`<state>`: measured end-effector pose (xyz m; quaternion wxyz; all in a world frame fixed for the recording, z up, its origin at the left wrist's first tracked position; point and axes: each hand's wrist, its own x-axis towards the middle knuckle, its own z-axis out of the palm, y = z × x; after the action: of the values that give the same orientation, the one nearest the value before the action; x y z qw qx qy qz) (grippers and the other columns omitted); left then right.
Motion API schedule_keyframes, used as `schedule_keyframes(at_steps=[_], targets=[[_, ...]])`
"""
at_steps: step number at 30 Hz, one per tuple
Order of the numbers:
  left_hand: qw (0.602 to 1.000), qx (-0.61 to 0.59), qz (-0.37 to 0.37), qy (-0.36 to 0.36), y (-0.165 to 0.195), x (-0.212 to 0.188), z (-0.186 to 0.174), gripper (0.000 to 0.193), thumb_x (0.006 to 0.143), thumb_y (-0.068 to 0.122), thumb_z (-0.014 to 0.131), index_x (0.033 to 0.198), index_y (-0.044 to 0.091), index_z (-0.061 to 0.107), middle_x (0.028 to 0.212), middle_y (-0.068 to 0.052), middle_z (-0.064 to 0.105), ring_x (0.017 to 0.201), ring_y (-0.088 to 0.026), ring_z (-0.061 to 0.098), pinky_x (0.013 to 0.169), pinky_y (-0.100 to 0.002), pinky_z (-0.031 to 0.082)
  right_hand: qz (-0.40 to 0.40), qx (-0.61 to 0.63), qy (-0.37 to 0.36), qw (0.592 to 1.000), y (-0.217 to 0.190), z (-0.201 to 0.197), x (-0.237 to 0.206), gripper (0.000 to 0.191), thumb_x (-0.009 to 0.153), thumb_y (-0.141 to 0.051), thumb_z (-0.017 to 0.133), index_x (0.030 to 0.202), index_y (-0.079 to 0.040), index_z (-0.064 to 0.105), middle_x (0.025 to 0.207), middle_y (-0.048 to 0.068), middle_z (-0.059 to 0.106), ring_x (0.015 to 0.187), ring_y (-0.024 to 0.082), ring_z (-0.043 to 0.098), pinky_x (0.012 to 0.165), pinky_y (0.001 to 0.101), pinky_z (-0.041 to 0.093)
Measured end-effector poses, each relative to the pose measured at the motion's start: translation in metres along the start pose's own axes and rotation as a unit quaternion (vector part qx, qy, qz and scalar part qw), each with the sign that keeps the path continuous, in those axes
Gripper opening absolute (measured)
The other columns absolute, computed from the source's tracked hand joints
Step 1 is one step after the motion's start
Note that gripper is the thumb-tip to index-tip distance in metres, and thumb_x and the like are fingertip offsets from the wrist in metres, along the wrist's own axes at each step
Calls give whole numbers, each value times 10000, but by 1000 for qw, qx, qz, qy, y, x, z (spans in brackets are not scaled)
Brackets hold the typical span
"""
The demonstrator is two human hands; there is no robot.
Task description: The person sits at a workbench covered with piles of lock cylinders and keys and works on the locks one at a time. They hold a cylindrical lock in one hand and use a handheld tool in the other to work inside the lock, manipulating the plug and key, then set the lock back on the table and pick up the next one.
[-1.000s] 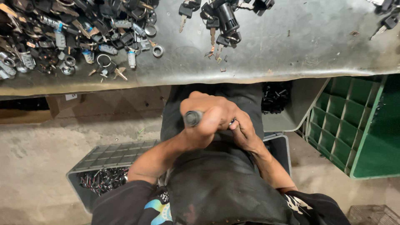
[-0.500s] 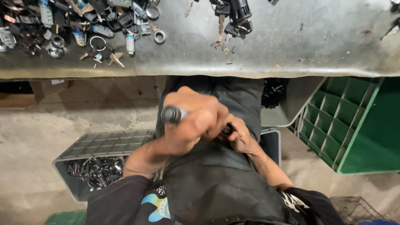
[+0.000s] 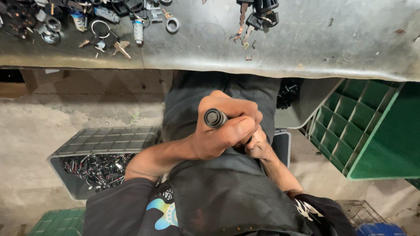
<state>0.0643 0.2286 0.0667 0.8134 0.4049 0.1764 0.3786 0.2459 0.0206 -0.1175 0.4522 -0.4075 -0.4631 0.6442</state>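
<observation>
Below the bench edge, over the lap: left hand (image 3: 223,129) fisted around a dark tool handle (image 3: 215,118), right hand (image 3: 258,144) tucked under it, touching, grip unclear. Above, grey metal bench (image 3: 315,39) strewn with keys (image 3: 256,17) and rings (image 3: 172,24). On concrete floor (image 3: 26,131): grey crate (image 3: 105,142) of metal parts left, green crate (image 3: 372,126) right.

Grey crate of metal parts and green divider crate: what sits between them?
In the head view, the person's lap and both hands, left hand gripping a dark-handled tool.
</observation>
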Motion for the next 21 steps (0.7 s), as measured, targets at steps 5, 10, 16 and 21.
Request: schedule_keyframes(at_steps=[5,10,16,21], targets=[[1000,-7,23,2,-7,-1,2,341,1015,144,512,705,16,454,596,-38,473,471,-83,419,455,-255,331,-23,16,0,1000,-5,-2,-1,831,963,-713,513,1299,46,507,947,48,636,817,118,609,710,277,503],[999,-16,39,6,-10,0,4,357,1020,167,505,700,20,448,576,-40,468,461,-84,403,446,-252,325,6,49,8,999,-11,1,2,875,938,-730,523,1333,50,481,936,32,621,790,90,585,675,252,479],[998,59,34,7,-16,0,8,305,1062,123,492,801,-34,510,661,-50,508,541,-115,517,519,-279,428,38,49,-9,998,0,-11,-13,773,950,-631,596,1323,43,522,985,59,648,857,144,616,738,308,501],[994,-22,-105,-2,-30,6,3,398,1059,132,500,690,27,393,639,-8,425,524,-71,374,525,-285,326,133,52,-49,989,18,-16,-28,691,961,-549,657,1315,37,556,1026,80,671,912,189,641,790,354,520]])
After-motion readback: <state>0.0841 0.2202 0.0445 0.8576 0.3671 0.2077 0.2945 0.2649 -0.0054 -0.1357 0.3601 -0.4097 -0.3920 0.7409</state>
